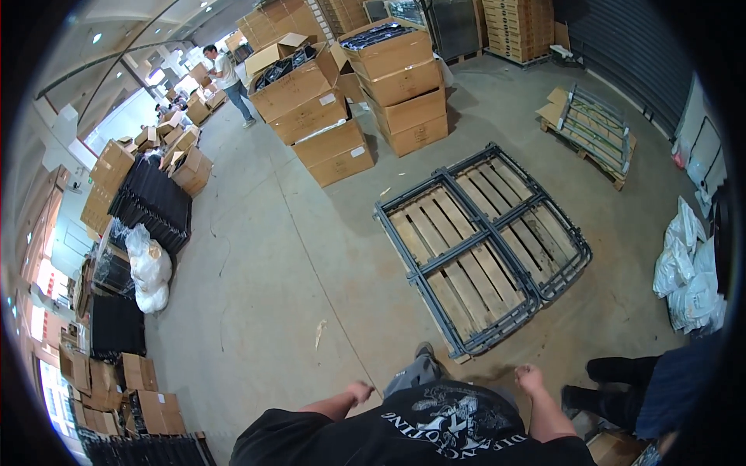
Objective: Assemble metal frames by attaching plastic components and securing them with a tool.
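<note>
We note left hand (360, 393) and right hand (529, 379) well apart, fingers curled; whether either grips anything, we cannot tell. Nearest: dark metal frames (491, 229), flat on a wooden pallet (399, 227) ahead, presumably so it bears them level, off the floor (260, 318).

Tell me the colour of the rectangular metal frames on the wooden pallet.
The frames are dark grey, best seen in the head view.

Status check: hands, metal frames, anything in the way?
Left hand, right hand: no held item visible. Metal frames flat on wooden pallet, untouched. Co-worker close at right.
</note>
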A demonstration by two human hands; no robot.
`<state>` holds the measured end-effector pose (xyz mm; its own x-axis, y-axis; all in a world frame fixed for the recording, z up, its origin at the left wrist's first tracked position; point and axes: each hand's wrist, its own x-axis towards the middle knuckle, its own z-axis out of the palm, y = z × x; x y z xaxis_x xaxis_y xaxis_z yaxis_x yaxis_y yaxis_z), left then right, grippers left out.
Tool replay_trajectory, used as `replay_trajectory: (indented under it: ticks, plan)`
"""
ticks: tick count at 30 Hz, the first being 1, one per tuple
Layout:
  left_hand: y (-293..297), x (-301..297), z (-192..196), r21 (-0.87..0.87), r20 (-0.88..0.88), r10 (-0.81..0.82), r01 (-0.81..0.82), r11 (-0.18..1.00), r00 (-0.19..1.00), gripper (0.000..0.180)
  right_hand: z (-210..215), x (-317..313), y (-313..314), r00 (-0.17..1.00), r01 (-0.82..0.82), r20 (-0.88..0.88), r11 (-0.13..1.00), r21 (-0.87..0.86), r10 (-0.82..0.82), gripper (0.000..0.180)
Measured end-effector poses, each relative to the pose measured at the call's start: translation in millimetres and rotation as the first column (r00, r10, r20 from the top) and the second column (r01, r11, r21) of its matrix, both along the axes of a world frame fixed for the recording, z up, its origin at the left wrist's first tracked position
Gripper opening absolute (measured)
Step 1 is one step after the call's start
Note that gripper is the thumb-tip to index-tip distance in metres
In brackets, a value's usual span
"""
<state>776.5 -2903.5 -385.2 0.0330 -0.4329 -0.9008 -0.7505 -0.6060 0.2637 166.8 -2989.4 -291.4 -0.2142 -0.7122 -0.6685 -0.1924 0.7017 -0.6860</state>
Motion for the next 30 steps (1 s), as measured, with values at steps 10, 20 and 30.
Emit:
replay_trajectory:
  ticks: [10,20,30]
  plan:
    - [-158.7,-109.1,62.3,-0.109,-0.156,0.680,-0.697,0.709,0.716,0.019,-230.2,-41.2,-129.6,0.950,-0.242,-0.153,0.953,0.184,0.271,0.021]
    - [46.2,-52.6,-42.4,0.379,0.124,-0.288,0.223,0.898,0.950,0.034,-442.4,-105.1,-273.2,0.918,0.300,-0.381,0.826,0.478,-0.113,0.051]
    - [6.6,-79.6,-28.0,0.490,0.277,-0.276,0.112,0.864,0.920,0.049,-396.1,-112.4,-265.0,0.604,0.621,0.197,0.611,0.491,-0.772,0.026]
